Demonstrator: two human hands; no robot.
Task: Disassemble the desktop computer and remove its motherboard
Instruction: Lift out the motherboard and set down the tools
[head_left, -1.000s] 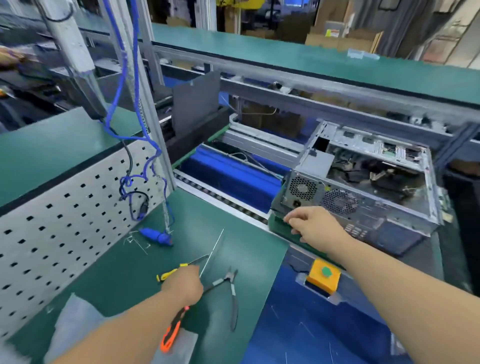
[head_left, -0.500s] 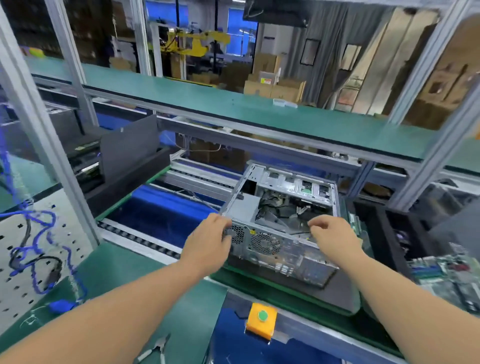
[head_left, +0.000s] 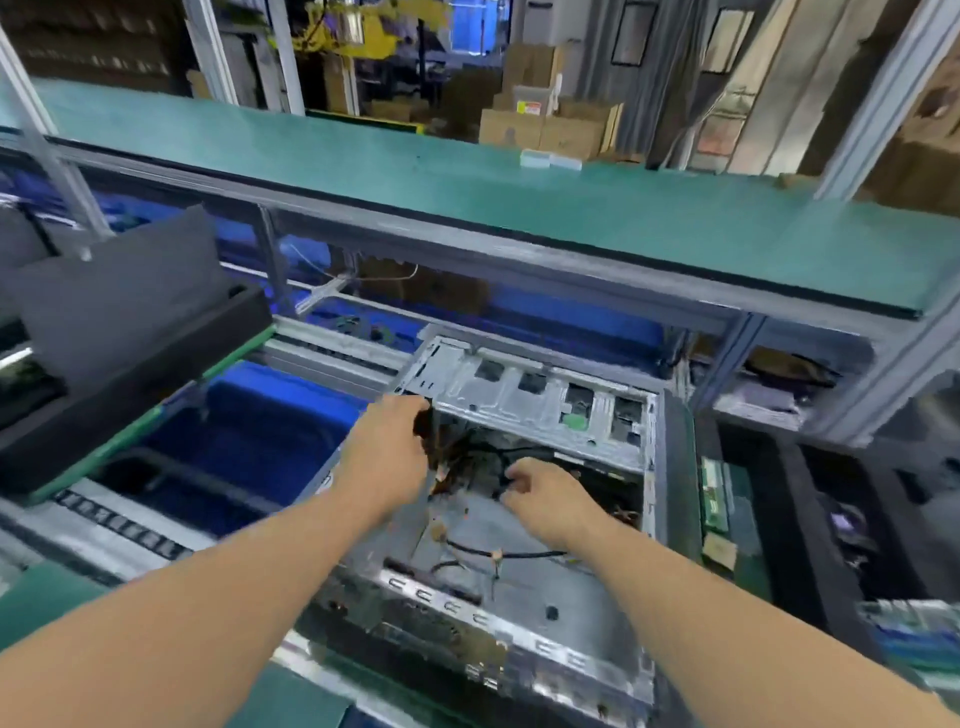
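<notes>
An open silver desktop computer case (head_left: 524, 387) lies on the conveyor in the middle of the head view, its side panel off. Inside it a tangle of black and orange cables (head_left: 467, 457) sits over a dark interior. My left hand (head_left: 387, 454) is inside the case at its left and grips the cable bundle near the top. My right hand (head_left: 545, 493) is inside too, just right of the bundle, fingers curled around a black cable. More loose black wires (head_left: 498, 553) lie on the case floor nearer me. The frame is blurred and the motherboard cannot be made out.
A green shelf (head_left: 467, 182) on a grey frame spans above the conveyor. A blue bin (head_left: 249, 431) sits left of the case, with a dark tray and grey panel (head_left: 119, 306) further left. Black trays holding green circuit boards (head_left: 719, 493) stand to the right.
The view has moved closer over the case. Both hands went from the case's near rim into its interior and took hold of the cables.
</notes>
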